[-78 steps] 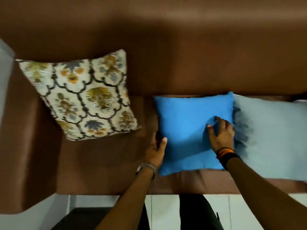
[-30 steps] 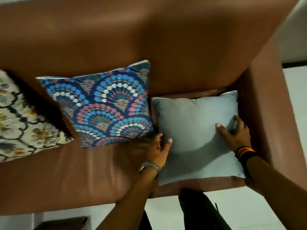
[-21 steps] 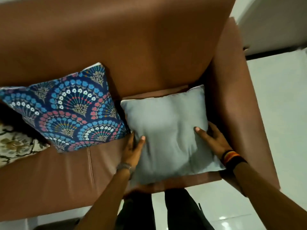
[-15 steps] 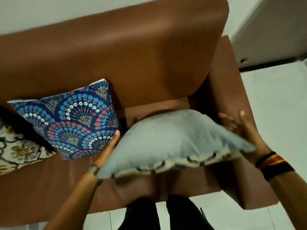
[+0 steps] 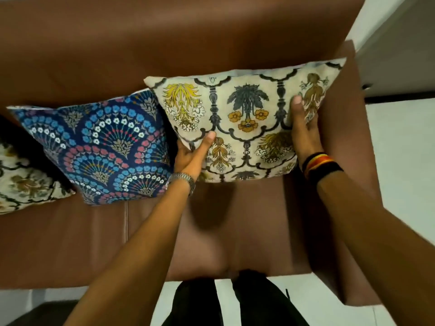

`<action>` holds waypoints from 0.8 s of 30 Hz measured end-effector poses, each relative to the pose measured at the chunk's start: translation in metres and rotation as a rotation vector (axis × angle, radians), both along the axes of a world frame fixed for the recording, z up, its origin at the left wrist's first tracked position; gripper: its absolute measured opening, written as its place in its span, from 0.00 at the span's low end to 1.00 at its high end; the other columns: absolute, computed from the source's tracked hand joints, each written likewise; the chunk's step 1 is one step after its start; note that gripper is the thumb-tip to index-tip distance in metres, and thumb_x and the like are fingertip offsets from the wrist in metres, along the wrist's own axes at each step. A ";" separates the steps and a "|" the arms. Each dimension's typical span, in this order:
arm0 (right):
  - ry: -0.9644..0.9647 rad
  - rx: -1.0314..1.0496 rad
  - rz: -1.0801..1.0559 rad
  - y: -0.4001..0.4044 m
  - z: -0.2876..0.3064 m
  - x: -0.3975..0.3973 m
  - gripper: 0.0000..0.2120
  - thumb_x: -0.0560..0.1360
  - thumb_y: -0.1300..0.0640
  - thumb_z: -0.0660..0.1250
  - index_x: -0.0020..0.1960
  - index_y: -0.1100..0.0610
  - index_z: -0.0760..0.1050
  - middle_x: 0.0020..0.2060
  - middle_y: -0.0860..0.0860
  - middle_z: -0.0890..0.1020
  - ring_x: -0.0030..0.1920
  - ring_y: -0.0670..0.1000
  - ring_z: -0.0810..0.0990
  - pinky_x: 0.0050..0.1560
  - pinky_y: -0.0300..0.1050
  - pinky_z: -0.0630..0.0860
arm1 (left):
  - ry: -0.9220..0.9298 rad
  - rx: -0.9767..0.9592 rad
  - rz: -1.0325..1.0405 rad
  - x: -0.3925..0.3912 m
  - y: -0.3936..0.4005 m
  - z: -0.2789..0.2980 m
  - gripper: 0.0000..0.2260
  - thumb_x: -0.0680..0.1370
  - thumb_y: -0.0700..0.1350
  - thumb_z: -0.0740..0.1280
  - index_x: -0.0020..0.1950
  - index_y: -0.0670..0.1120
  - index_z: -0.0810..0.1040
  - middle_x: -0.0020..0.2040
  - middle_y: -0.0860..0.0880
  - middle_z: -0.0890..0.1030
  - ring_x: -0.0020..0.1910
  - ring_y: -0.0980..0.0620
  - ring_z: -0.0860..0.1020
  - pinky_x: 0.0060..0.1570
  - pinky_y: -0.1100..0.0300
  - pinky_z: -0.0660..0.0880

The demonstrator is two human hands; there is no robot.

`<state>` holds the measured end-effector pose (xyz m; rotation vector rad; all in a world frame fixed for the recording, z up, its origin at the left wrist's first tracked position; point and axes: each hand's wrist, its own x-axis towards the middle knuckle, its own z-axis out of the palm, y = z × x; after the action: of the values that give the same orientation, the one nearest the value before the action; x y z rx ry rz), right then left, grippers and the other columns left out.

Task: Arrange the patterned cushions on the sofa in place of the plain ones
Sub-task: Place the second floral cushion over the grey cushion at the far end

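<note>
Cream cloth with yellow flowers and dark curly lines covers the cushion held between both hands. The left hand grips its lower left corner, thumb on the front. The right hand lies flat against its right side, so the hands are apart with the cushion clamped between them. It sits straight ahead of the hands, at the right end of the brown sofa, with its long side running left to right. It looks raised off the seat (a shadow lies under it). I think it must go down and back. A blue fan-patterned cushion touches its left edge.
</note>
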<state>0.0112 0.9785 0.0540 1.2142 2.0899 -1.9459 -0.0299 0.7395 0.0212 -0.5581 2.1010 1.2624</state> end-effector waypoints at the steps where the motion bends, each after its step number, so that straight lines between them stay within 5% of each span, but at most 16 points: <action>1: 0.033 0.022 0.015 -0.002 0.013 -0.001 0.40 0.79 0.33 0.65 0.84 0.46 0.57 0.77 0.44 0.72 0.70 0.44 0.73 0.73 0.41 0.69 | 0.028 0.038 0.030 0.004 0.001 0.003 0.48 0.71 0.75 0.65 0.84 0.51 0.58 0.69 0.53 0.78 0.69 0.60 0.77 0.66 0.59 0.74; 4: 0.123 0.095 0.140 0.001 0.052 -0.005 0.31 0.75 0.34 0.71 0.75 0.41 0.68 0.62 0.33 0.80 0.57 0.31 0.81 0.57 0.28 0.76 | 0.016 0.189 0.147 0.029 0.000 0.005 0.52 0.62 0.83 0.63 0.81 0.59 0.66 0.76 0.55 0.74 0.75 0.50 0.73 0.75 0.45 0.68; 7: 0.122 0.138 0.315 0.000 0.071 -0.014 0.34 0.73 0.31 0.73 0.74 0.43 0.70 0.64 0.37 0.82 0.61 0.38 0.83 0.64 0.41 0.80 | -0.128 0.298 0.243 0.053 0.000 -0.002 0.56 0.56 0.87 0.59 0.79 0.61 0.68 0.77 0.51 0.74 0.74 0.45 0.73 0.72 0.35 0.70; 10: 0.053 0.172 0.429 -0.008 0.069 -0.027 0.39 0.70 0.28 0.73 0.75 0.45 0.70 0.67 0.40 0.81 0.65 0.45 0.82 0.70 0.52 0.79 | -0.178 0.332 0.303 0.057 0.007 -0.006 0.51 0.63 0.84 0.55 0.82 0.61 0.63 0.80 0.49 0.71 0.77 0.41 0.70 0.72 0.31 0.67; 16: 0.149 0.297 0.510 -0.026 0.097 -0.035 0.38 0.72 0.32 0.74 0.75 0.48 0.70 0.62 0.39 0.82 0.60 0.40 0.83 0.64 0.44 0.82 | -0.165 0.438 0.406 0.063 0.005 -0.015 0.49 0.67 0.82 0.54 0.83 0.59 0.60 0.81 0.49 0.69 0.77 0.42 0.69 0.73 0.33 0.67; 20: 0.125 0.409 0.515 -0.035 0.092 -0.052 0.50 0.64 0.22 0.70 0.78 0.47 0.67 0.69 0.49 0.80 0.66 0.52 0.81 0.69 0.56 0.79 | -0.193 0.489 0.402 0.059 0.012 -0.020 0.54 0.60 0.86 0.57 0.82 0.62 0.61 0.80 0.50 0.70 0.77 0.43 0.70 0.72 0.34 0.69; 24: 0.083 0.377 0.515 -0.005 0.078 -0.046 0.47 0.67 0.28 0.75 0.78 0.49 0.66 0.68 0.46 0.80 0.66 0.49 0.82 0.69 0.55 0.79 | -0.205 0.526 0.322 0.043 0.031 -0.022 0.41 0.74 0.78 0.49 0.82 0.59 0.63 0.79 0.49 0.72 0.76 0.44 0.72 0.73 0.35 0.68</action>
<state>-0.0349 0.9731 0.1316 0.5349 2.5613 -1.4416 0.0132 0.7704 -0.0008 -0.7615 1.4638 1.7741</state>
